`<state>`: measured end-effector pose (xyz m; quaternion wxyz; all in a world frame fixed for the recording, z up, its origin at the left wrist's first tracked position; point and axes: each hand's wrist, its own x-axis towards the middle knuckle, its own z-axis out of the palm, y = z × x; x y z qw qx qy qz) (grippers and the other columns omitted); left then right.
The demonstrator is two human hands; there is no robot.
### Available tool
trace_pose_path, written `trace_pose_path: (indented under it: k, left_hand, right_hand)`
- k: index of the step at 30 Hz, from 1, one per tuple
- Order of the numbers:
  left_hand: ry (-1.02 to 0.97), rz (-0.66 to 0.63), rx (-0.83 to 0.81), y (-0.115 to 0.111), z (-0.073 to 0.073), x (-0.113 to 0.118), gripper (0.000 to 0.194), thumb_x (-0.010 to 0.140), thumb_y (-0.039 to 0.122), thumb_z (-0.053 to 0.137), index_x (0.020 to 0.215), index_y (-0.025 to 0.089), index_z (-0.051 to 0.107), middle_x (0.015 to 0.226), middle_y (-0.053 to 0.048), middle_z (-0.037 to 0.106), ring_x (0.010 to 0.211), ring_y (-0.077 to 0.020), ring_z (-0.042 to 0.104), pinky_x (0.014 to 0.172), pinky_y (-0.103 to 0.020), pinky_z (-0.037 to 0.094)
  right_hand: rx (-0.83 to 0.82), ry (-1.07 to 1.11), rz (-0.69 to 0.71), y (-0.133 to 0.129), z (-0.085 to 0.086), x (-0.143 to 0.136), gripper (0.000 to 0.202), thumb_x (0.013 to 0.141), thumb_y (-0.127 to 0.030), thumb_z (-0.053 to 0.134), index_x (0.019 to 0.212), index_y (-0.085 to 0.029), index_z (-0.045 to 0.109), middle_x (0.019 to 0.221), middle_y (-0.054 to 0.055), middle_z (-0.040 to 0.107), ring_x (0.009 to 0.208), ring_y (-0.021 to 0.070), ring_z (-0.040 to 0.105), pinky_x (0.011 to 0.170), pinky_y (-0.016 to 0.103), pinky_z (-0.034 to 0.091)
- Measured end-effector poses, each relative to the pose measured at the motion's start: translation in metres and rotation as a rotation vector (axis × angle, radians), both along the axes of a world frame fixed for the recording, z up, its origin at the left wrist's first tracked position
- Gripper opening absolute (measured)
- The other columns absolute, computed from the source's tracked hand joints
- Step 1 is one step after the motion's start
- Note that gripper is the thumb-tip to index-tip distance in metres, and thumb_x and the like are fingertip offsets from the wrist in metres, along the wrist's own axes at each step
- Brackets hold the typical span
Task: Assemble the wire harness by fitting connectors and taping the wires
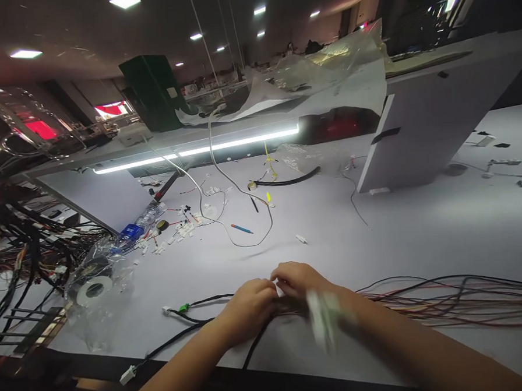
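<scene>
My left hand (251, 307) is closed around a wire harness, its fingers curled at the middle of the bundle. Close against it, my right hand (301, 280) is pinched, fingertips meeting those of the left; what lies in that pinch is hidden. Black sheathed branches (176, 333) run out to the left, ending in a green connector (183, 308) and white connectors (128, 375). Loose coloured wires (446, 302) trail off to the right along the table. A whitish-green thing (323, 320), smeared by motion, hangs by my right wrist.
A blue pen (242, 228) and a white connector (302, 239) lie beyond my hands. Scattered white connectors (186, 228) and a bagged roll (94, 290) are at left. A lit shelf (240, 129) spans the back; its white side panel (415, 129) stands at right.
</scene>
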<state>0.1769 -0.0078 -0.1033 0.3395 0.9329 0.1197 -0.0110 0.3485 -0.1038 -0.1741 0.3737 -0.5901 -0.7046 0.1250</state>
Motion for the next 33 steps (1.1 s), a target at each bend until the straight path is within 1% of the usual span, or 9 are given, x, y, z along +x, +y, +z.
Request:
trace_pose_path:
  k: [4,8,10,13,17,19,24,30,33]
  left_hand:
    - [0.109,0.293,-0.236,0.01,0.0,0.015,0.022,0.087,0.038,0.048,0.08,0.02,0.06,0.076,-0.002,0.058,0.072,-0.0183,0.05,0.066,-0.029,0.039]
    - [0.148,0.339,-0.365,0.014,0.001,0.013,0.025,0.084,0.041,0.051,0.084,0.019,0.062,0.071,0.0,0.059,0.065,-0.0154,0.052,0.058,-0.025,0.04]
    - [0.176,0.387,-0.5,0.013,0.001,0.009,0.024,0.081,0.041,0.056,0.086,0.018,0.062,0.07,0.0,0.06,0.063,-0.0146,0.054,0.056,-0.024,0.04]
    - [0.177,0.479,-0.712,0.007,0.001,-0.001,0.027,0.076,0.042,0.064,0.086,0.017,0.062,0.068,-0.001,0.062,0.064,-0.0154,0.059,0.058,-0.025,0.045]
    - [0.097,0.643,-0.846,-0.012,-0.004,-0.015,0.038,0.079,0.048,0.062,0.099,0.016,0.059,0.071,-0.005,0.066,0.071,-0.0179,0.064,0.067,-0.029,0.048]
    - [0.044,0.662,-0.887,-0.023,-0.009,-0.022,0.035,0.081,0.045,0.061,0.099,0.016,0.059,0.078,-0.006,0.067,0.078,-0.0184,0.064,0.072,-0.029,0.048]
    - [-0.067,0.684,-0.672,-0.041,-0.027,-0.024,0.02,0.072,0.024,0.067,0.085,0.019,0.054,0.077,0.001,0.061,0.076,-0.0166,0.058,0.071,-0.027,0.043]
    - [-0.119,0.819,-0.458,-0.048,-0.036,-0.012,0.018,0.071,0.02,0.058,0.08,0.022,0.043,0.077,0.001,0.059,0.073,-0.0175,0.054,0.07,-0.028,0.041]
    - [-0.133,0.823,-0.444,-0.05,-0.037,-0.012,0.017,0.072,0.022,0.058,0.079,0.022,0.043,0.075,0.002,0.057,0.073,-0.0169,0.053,0.07,-0.028,0.04]
  right_hand:
    - [-0.022,0.14,-0.025,-0.032,0.007,-0.005,0.021,0.084,-0.007,0.048,0.099,-0.02,0.055,0.085,0.001,0.061,0.074,0.0139,0.055,0.067,0.025,0.044]
    - [0.074,0.102,0.085,-0.033,0.007,-0.027,0.04,0.08,-0.013,0.058,0.118,-0.024,0.052,0.1,0.004,0.061,0.087,0.0178,0.055,0.077,0.031,0.043]
    - [0.119,0.011,0.07,-0.03,0.004,-0.038,0.032,0.082,-0.013,0.054,0.112,-0.026,0.056,0.097,0.003,0.061,0.083,0.0177,0.055,0.073,0.031,0.042]
    - [0.111,-0.003,0.057,-0.03,-0.001,-0.042,0.024,0.081,-0.008,0.047,0.095,-0.024,0.059,0.086,0.001,0.06,0.076,0.0164,0.054,0.068,0.028,0.041]
    - [-0.042,0.309,-0.034,-0.036,-0.007,-0.026,0.036,0.077,-0.002,0.044,0.103,-0.023,0.055,0.09,-0.001,0.063,0.079,0.0133,0.058,0.072,0.025,0.044]
    - [-0.095,0.324,-0.07,-0.034,-0.008,-0.019,0.035,0.077,-0.002,0.045,0.101,-0.023,0.057,0.09,-0.001,0.062,0.079,0.013,0.057,0.071,0.024,0.044]
    - [-0.072,0.056,-0.043,-0.018,-0.005,-0.01,0.03,0.075,-0.002,0.05,0.092,-0.022,0.062,0.094,0.002,0.06,0.082,0.0168,0.055,0.07,0.028,0.044]
    - [-0.036,0.11,0.233,-0.037,0.022,0.001,0.058,0.069,-0.002,0.053,0.123,-0.022,0.052,0.12,0.007,0.053,0.108,0.0196,0.049,0.093,0.034,0.042]
    - [-0.005,-0.017,0.15,-0.042,0.029,-0.011,0.033,0.078,-0.012,0.058,0.109,-0.022,0.059,0.1,0.005,0.062,0.101,0.0205,0.052,0.099,0.039,0.035]
